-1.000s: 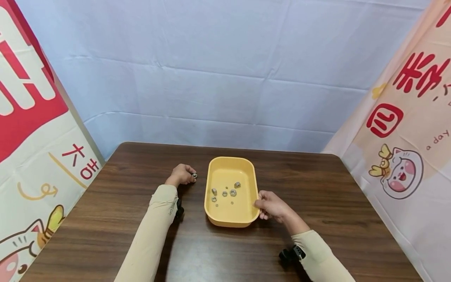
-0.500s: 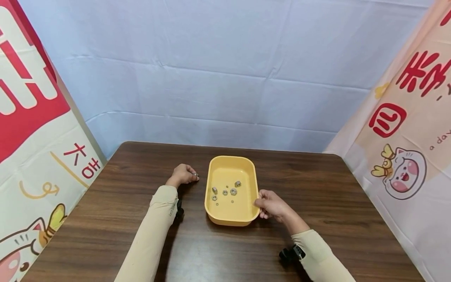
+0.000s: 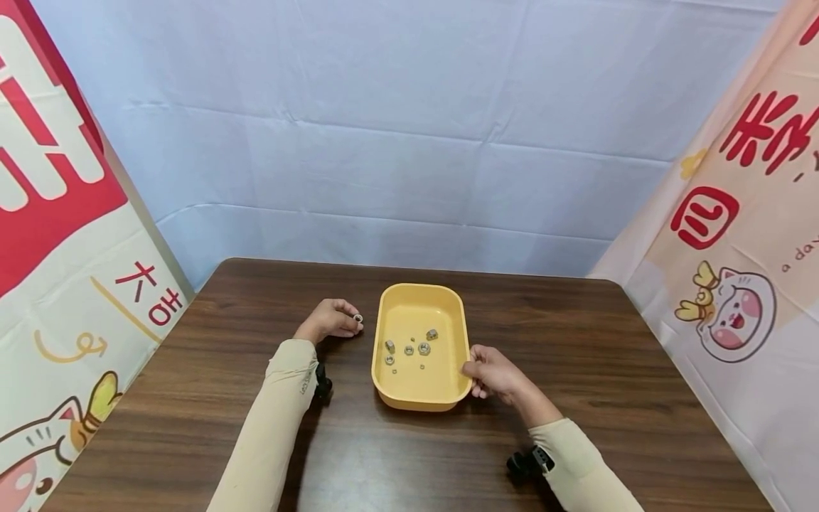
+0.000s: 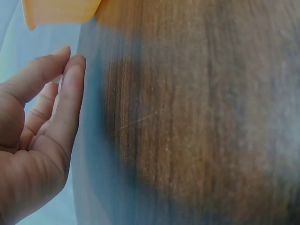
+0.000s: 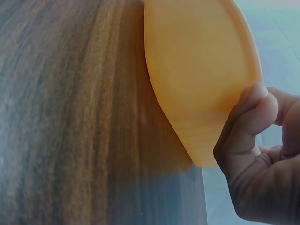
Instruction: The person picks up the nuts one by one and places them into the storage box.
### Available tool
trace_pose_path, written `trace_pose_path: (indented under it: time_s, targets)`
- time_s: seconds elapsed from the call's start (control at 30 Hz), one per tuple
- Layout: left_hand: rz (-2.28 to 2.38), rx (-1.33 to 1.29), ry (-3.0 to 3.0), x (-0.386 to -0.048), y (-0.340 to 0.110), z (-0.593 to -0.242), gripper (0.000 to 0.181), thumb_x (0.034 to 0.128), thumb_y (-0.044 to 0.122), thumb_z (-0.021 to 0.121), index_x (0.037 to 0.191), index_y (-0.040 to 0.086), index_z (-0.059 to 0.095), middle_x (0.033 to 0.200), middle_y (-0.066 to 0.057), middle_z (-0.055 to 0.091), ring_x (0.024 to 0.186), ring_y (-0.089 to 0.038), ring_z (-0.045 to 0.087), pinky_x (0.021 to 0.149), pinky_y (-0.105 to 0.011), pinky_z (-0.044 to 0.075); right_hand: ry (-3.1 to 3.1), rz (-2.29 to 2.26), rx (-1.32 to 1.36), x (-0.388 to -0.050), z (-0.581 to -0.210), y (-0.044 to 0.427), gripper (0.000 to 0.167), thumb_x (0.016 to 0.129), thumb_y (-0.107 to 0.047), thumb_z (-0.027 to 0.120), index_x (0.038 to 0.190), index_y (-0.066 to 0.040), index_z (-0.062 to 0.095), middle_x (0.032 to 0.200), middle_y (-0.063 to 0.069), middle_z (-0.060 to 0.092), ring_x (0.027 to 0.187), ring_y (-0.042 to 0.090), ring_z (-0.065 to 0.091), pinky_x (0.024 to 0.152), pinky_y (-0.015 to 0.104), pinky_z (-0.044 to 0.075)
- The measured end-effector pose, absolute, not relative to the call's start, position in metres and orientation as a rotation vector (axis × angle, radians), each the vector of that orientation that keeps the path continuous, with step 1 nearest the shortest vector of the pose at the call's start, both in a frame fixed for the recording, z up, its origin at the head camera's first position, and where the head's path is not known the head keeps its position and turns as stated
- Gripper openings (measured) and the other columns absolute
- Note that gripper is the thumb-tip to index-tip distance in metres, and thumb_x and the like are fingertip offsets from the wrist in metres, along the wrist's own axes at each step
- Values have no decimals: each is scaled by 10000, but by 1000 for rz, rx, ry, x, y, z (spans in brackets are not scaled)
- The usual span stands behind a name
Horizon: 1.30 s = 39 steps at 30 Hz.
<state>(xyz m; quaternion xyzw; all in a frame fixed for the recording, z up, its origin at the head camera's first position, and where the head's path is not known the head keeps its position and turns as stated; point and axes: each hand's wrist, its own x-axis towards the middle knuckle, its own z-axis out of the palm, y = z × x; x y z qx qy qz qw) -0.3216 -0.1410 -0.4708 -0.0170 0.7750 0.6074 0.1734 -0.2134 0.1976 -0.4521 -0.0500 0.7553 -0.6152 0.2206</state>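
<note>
My left hand (image 3: pixel 333 320) pinches a small metal nut (image 3: pixel 358 318) between thumb and fingertips, left of the yellow tray (image 3: pixel 441 387). In the left wrist view the fingers of that hand (image 4: pixel 42 112) hide the nut. My right hand (image 3: pixel 495 373) grips the tray's right rim, thumb on top and fingers curled below. The right wrist view shows that hand (image 5: pixel 262 150) against the tray's side wall (image 5: pixel 201 61). Inside the tray lie several loose nuts of different sizes, among them a large hex nut (image 3: pixel 424 348), a smaller one (image 3: pixel 408 350) and a tiny one (image 3: pixel 422 367).
The dark wooden table (image 3: pixel 576 327) carries the tray near its middle. Behind it hangs a pale blue cloth (image 3: pixel 384 142). Printed banners stand at the left (image 3: pixel 70 299) and right (image 3: pixel 723 284) sides.
The nut in my left fingertips has turned, edge-on half a second ago and now showing its hole. The left forearm has shifted slightly left. My right hand still holds the tray in place.
</note>
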Motion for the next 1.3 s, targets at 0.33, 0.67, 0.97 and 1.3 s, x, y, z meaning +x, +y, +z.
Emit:
trace_pose_path:
  time_s: [0.33,0.67,0.97,1.3]
  targets:
    - [1732,-78,2157,-320,-142,-466,210,770,-100,685,946,-49,584,825,-155,660,728,-230,659,664,-344,552,2088,-1694,-143,-214,-453,198,89,850,11,487,807,-15,414,572,88,529,419,98,492,374,189,408]
    - [1640,-46,2178,-311,-139,-441,205,766,-63,701,930,-39,581,808,-141,676,660,-216,651,648,-348,554,2103,-1703,-130,-212,-450,197,99,818,-1,506,803,-19,409,562,71,525,421,88,488,377,183,401]
    - [1546,-48,2196,-307,-135,-423,215,753,-32,719,929,-28,595,794,-131,673,642,-194,638,633,-324,551,2094,-1700,-152,-208,-437,192,92,832,22,487,801,-11,406,572,84,525,427,91,491,385,177,402]
    - [1514,-21,2196,-297,-127,-409,200,762,-24,707,924,-27,591,803,-135,676,634,-184,637,625,-317,550,2142,-1671,-115,-213,-450,196,83,819,0,493,801,-19,415,560,67,519,417,94,479,375,188,396]
